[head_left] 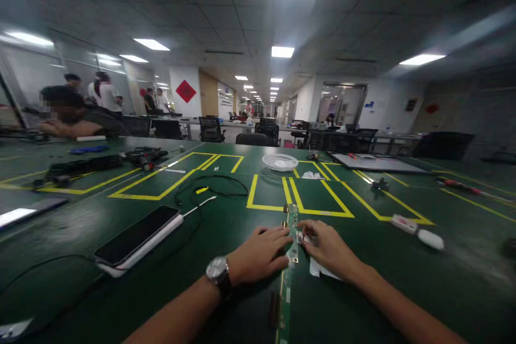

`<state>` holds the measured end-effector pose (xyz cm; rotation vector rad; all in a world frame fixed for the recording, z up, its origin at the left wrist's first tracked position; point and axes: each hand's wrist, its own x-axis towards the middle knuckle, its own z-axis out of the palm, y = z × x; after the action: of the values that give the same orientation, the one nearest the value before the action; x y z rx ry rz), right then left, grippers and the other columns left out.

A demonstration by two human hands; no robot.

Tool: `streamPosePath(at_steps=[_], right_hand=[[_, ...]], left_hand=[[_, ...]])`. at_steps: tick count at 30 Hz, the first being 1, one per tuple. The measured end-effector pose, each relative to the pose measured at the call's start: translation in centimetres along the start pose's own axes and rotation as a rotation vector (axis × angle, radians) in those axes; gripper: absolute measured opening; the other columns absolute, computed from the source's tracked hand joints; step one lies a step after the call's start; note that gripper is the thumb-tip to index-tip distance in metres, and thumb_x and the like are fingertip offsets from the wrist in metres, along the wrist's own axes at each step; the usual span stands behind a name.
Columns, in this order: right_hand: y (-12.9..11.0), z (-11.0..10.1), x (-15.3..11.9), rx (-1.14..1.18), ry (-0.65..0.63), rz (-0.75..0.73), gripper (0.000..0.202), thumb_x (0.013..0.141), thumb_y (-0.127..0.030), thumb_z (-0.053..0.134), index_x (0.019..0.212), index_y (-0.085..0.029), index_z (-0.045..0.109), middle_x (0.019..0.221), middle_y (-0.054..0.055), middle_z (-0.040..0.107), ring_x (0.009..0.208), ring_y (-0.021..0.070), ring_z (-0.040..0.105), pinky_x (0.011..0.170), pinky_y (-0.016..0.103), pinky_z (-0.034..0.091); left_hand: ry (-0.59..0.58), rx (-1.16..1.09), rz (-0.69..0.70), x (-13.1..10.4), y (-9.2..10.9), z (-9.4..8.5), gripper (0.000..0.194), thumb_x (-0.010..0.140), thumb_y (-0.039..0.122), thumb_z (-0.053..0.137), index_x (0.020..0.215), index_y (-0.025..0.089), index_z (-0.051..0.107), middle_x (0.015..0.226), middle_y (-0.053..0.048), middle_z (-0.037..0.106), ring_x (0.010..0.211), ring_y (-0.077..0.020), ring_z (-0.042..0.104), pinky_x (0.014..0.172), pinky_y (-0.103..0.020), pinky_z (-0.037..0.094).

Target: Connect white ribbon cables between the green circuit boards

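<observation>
A long, narrow green circuit board (285, 294) lies on the green table, running away from me. My left hand (262, 253) rests at the board's left edge, its fingertips on the board and its wrist wearing a watch (218, 270). Beside the right edge, my right hand (325, 247) has its fingers closed in a pinch on a small piece of white material (306, 238). Under the right hand, a white sheet (320, 269) lies partly hidden. The board's far end shows beyond both hands.
A phone (139, 234) on a white power bank lies to the left with a black cable (213, 176). A white basket (279, 162) stands ahead. White plastic pieces (430, 238) lie right. A person (76, 113) leans on the table at far left.
</observation>
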<state>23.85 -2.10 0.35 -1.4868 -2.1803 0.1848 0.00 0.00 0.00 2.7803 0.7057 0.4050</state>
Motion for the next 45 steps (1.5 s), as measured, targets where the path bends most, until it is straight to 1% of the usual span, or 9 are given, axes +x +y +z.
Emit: streamPosePath(at_steps=[4,8,10,30,34,36,39,42,45], right_hand=[[0.1,-0.5,0.0,0.029,-0.027,-0.045,0.022,0.086,-0.027,0.057,0.105,-0.021,0.065,0.092,0.004,0.067,0.085,0.0201,0.06,0.076,0.031,0.043],[0.3,-1.0,0.2,0.02,-0.069,-0.047,0.007,0.082,-0.024,0.062,0.086,-0.02,0.064,0.082,0.002,0.064,0.076,0.0173,0.057,0.068,0.028,0.04],[0.4,-1.2,0.3,0.008,-0.068,-0.047,0.004,0.081,-0.023,0.063,0.084,-0.02,0.063,0.079,0.001,0.063,0.074,0.0162,0.056,0.067,0.027,0.039],[0.8,-1.5,-0.1,-0.005,-0.078,-0.14,0.007,0.087,-0.027,0.063,0.089,-0.021,0.066,0.087,0.002,0.065,0.084,0.0178,0.059,0.076,0.029,0.044],[0.4,-2.1,0.0,0.026,-0.078,-0.267,0.015,0.093,-0.026,0.054,0.101,-0.022,0.066,0.111,0.005,0.066,0.105,0.0198,0.058,0.094,0.034,0.045],[0.0,-2.2,0.1,0.061,-0.069,-0.314,0.023,0.096,-0.024,0.047,0.111,-0.023,0.065,0.123,0.006,0.063,0.115,0.0196,0.055,0.102,0.036,0.042],[-0.7,-2.0,0.3,0.086,-0.126,-0.362,0.03,0.097,-0.024,0.045,0.123,-0.024,0.06,0.131,0.006,0.06,0.123,0.0188,0.052,0.107,0.037,0.039],[-0.9,-1.7,0.5,0.073,-0.194,-0.357,0.033,0.099,-0.027,0.044,0.127,-0.025,0.06,0.133,0.004,0.06,0.125,0.0177,0.052,0.108,0.035,0.038],[0.1,-1.3,0.7,0.005,-0.146,-0.262,0.035,0.101,-0.03,0.037,0.125,-0.024,0.062,0.133,0.004,0.062,0.124,0.0184,0.053,0.108,0.036,0.037]], left_hand=[[-0.01,-0.037,0.018,0.0,0.2,-0.5,0.05,0.097,0.038,0.047,0.145,0.029,0.037,0.154,-0.007,0.038,0.144,-0.0261,0.03,0.111,-0.047,0.027],[-0.02,-0.084,0.021,0.1,0.3,-1.1,0.053,0.095,0.035,0.051,0.145,0.031,0.035,0.151,-0.006,0.042,0.143,-0.0242,0.031,0.11,-0.046,0.028],[-0.023,-0.098,0.022,0.1,0.4,-1.3,0.056,0.094,0.034,0.053,0.147,0.032,0.033,0.15,-0.006,0.043,0.142,-0.0238,0.032,0.109,-0.045,0.028],[-0.052,-0.129,0.036,0.1,0.5,-1.5,0.064,0.098,0.038,0.047,0.154,0.035,0.017,0.157,-0.006,0.032,0.143,-0.0269,0.03,0.111,-0.05,0.026],[0.004,-0.203,-0.006,0.0,-0.1,-0.8,0.064,0.098,0.04,0.048,0.154,0.032,0.019,0.156,-0.006,0.033,0.141,-0.0263,0.034,0.113,-0.049,0.026],[0.07,-0.243,-0.049,0.0,-0.5,-0.6,0.061,0.099,0.041,0.045,0.154,0.03,0.02,0.156,-0.006,0.033,0.141,-0.0253,0.034,0.114,-0.046,0.026],[0.197,-0.255,-0.123,0.1,-0.8,-0.4,0.056,0.101,0.041,0.041,0.153,0.027,0.025,0.156,-0.007,0.034,0.141,-0.0233,0.033,0.116,-0.043,0.026],[0.252,-0.233,-0.142,0.1,-0.9,-0.4,0.052,0.101,0.04,0.04,0.15,0.026,0.03,0.153,-0.007,0.037,0.14,-0.0226,0.035,0.116,-0.041,0.028],[0.238,-0.183,-0.141,0.1,-0.8,-0.3,0.051,0.101,0.039,0.041,0.149,0.025,0.033,0.152,-0.007,0.04,0.138,-0.0228,0.036,0.115,-0.042,0.028]])
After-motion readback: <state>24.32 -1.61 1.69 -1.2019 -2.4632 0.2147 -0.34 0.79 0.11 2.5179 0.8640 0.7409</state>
